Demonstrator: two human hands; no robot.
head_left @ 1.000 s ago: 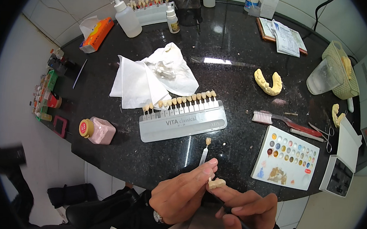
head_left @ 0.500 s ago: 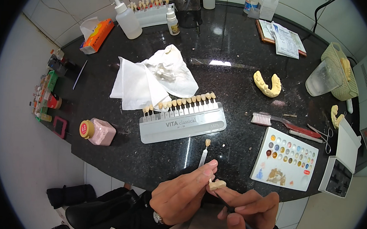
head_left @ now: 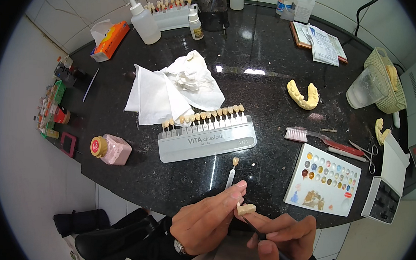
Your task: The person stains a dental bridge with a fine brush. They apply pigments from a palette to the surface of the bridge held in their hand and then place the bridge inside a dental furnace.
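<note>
Near the table's front edge, my left hand (head_left: 207, 220) pinches a small tooth-coloured dental bridge (head_left: 246, 209) on a thin white peg. A single shade tab (head_left: 235, 166) extends beyond its fingertips; whether the fingers grip its handle, I cannot tell. My right hand (head_left: 282, 239) is closed around a dark-handled fine brush (head_left: 261, 235), its tip at the bridge's lower edge. Just beyond lies a grey shade guide (head_left: 207, 144) with a row of tooth tabs. To the right sits a white palette (head_left: 297, 183) with wells of coloured stains and brown smears.
White tissues (head_left: 146, 95) lie behind the shade guide, and a pink jar (head_left: 117, 149) stands left. Rightward are a yellow dental cast (head_left: 303, 98), a toothbrush (head_left: 297, 134), scissors (head_left: 372, 159), an open box (head_left: 380, 200) and a plastic cup (head_left: 365, 89). A squeeze bottle (head_left: 145, 26) stands at the back.
The bridge and brush have shifted very slightly in my hands, with the brush tip still at the bridge. Everything on the table stays put.
</note>
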